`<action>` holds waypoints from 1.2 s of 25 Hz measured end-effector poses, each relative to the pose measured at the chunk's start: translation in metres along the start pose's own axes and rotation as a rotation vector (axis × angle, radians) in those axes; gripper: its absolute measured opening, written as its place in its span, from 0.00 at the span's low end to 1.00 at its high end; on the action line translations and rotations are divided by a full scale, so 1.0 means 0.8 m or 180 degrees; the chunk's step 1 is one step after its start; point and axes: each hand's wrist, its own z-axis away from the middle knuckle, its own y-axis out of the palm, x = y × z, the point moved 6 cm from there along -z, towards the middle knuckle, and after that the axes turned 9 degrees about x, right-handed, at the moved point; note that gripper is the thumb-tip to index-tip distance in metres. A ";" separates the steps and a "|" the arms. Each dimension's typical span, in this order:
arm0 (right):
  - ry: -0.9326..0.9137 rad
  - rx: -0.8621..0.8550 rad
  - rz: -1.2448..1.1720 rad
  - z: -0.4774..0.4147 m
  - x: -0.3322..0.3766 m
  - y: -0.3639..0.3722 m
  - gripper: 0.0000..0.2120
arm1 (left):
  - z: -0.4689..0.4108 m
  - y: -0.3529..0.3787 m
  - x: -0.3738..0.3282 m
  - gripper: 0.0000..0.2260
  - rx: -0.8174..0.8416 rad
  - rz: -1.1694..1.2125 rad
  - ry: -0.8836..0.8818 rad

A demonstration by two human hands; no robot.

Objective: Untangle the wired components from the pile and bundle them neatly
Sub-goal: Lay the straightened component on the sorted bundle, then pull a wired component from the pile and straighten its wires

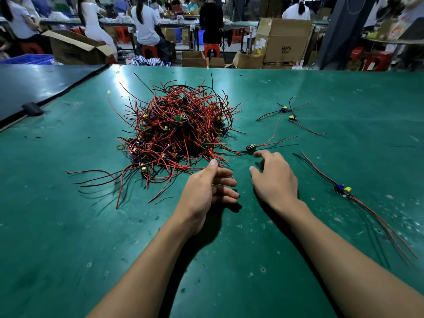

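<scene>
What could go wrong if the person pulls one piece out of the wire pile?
The small green circuit board beside the right hand has leads running into the tangled pile of red and black wires; a hard pull may drag the pile or strain the leads. The loose blue-and-yellow wired board lies near the right forearm and could be swept aside.

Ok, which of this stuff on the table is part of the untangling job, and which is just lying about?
Part of the job:
- tangled pile
- loose component by the right hand
- two freed components further back
- single freed component at right

Just lying about:
- black block at far left
- yellow scrap
- cardboard boxes behind
</scene>
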 end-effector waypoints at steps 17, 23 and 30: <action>-0.0371 0.0024 -0.4272 0.010 0.005 -0.015 0.07 | 0.007 -0.002 -0.004 0.06 0.0097 -0.0036 -0.0009; 0.0295 0.1314 -0.5872 0.017 0.008 -0.007 0.07 | 0.005 -0.008 -0.004 0.10 0.0425 0.0639 -0.0317; -0.0527 0.2346 -0.4157 0.044 0.038 0.026 0.14 | 0.002 -0.002 0.004 0.18 0.0448 0.0342 -0.0326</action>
